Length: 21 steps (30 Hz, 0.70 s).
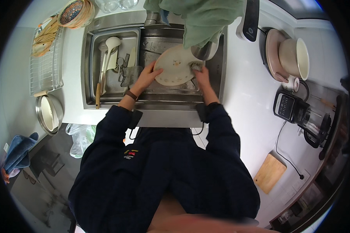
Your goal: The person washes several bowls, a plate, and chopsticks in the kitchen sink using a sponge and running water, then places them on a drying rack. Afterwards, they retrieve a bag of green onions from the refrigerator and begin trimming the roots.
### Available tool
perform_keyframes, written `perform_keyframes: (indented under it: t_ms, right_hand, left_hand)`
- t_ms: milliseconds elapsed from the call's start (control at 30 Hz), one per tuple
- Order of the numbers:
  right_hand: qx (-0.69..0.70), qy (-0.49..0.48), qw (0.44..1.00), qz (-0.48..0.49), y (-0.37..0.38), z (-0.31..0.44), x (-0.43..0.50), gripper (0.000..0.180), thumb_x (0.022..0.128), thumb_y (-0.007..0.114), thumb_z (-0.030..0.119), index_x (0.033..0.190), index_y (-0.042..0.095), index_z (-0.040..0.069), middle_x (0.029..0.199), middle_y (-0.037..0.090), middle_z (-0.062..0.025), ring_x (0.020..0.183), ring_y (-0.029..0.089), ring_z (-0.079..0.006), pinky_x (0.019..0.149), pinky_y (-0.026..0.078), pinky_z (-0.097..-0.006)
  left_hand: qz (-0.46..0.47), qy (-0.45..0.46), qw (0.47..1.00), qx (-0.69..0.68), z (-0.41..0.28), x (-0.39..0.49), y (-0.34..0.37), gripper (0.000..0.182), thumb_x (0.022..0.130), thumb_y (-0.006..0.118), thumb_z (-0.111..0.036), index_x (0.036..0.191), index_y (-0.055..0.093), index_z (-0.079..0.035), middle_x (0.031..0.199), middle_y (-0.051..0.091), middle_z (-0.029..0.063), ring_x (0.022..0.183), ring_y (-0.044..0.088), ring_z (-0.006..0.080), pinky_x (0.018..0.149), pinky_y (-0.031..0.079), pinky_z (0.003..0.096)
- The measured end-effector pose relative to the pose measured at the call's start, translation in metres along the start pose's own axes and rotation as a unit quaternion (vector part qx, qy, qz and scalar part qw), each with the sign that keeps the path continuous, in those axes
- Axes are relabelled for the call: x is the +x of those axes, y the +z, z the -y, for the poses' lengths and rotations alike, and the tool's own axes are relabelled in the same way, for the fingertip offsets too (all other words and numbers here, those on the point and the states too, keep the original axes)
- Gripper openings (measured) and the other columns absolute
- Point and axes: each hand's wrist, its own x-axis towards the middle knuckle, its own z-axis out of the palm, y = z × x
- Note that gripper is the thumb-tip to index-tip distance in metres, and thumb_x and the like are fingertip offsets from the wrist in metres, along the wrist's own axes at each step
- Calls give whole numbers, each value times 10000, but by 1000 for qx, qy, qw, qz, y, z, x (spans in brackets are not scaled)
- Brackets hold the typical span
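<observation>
A large white oval plate [175, 65] with a small flower pattern is held tilted over the sink basin [151, 38]. My left hand [148, 76] grips its left edge, thumb on the upper face. At the plate's right side, my right hand [202, 76] presses a grey scrubbing cloth [196, 66] against it. A metal faucet head [204, 51] hangs just above the plate's upper right, partly covered by a green cloth [207, 17]. I cannot tell whether water is running.
Left in the sink, a metal tray [94, 43] holds a white ladle [113, 43], a wooden-handled utensil [98, 96], several utensils and a grey rag [131, 76]. Left stands a wire dish rack [46, 70] beside stacked patterned bowls [71, 11]. On the right are a white pot [293, 58], a blender [303, 116] and a cutting board [270, 174].
</observation>
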Motion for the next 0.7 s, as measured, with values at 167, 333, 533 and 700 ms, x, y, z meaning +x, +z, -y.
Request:
perform_keyframes:
  t_ms: [167,333,533,700]
  right_hand:
    - [-360,-233,898,100,-12,63,32,253,835,619,128,1062,681,35,1030,697,-169,946,664,-326,850,506,-419]
    - [-372,-288,861,196,25,83,24,368,833,559,30,1186,627,108,1117,662,-138,984,632,-377,833,522,-398]
    - [-318,-88,933,145,10,48,33,426,913,641,302,1189,613,-21,1120,670,-118,1036,634,-246,849,506,-349]
    - [353,180,918,-14,58,-20,-28,353,968,575,153,1301,551,36,1274,594,-88,1115,587,-212,872,498,-369]
  left_hand:
    - [29,44,964,260,-20,12,-4,262,955,533,-151,1142,563,30,894,645,256,870,635,414,784,502,448]
    - [35,145,916,373,-25,18,15,212,964,526,-144,1080,549,33,856,617,279,804,604,476,723,476,491]
    - [-45,98,957,270,-10,3,1,257,995,524,-179,1153,543,24,886,627,250,835,628,406,742,494,436]
    - [-164,151,972,78,12,-11,34,368,1022,522,-237,1323,500,-26,1146,635,170,1058,609,226,815,513,348]
